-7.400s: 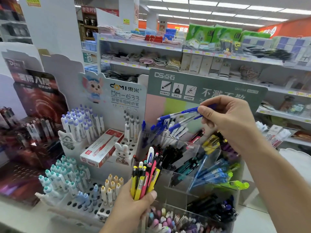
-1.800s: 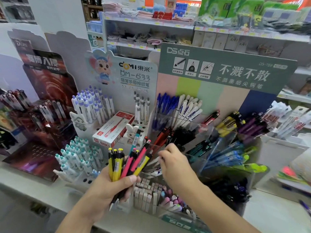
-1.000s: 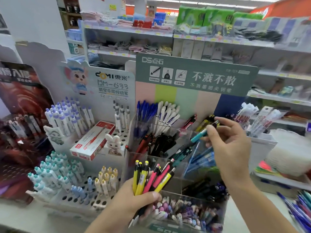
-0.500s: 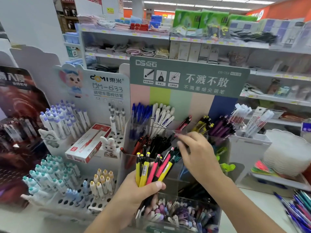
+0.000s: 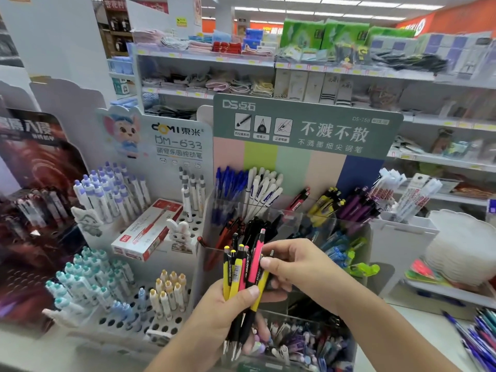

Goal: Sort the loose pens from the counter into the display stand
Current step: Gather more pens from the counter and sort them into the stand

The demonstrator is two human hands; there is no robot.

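I judge the sort partly done: the clear acrylic tiered display stand [image 5: 316, 226] already carries grouped pens, yet my left hand [image 5: 228, 312] grips a mixed bundle of yellow, pink and black click pens [image 5: 245, 272] upright before it. My right hand [image 5: 298, 267] pinches one pink pen in that bundle. More loose pens [image 5: 480, 334] lie on the white desk [image 5: 429, 342], well right.
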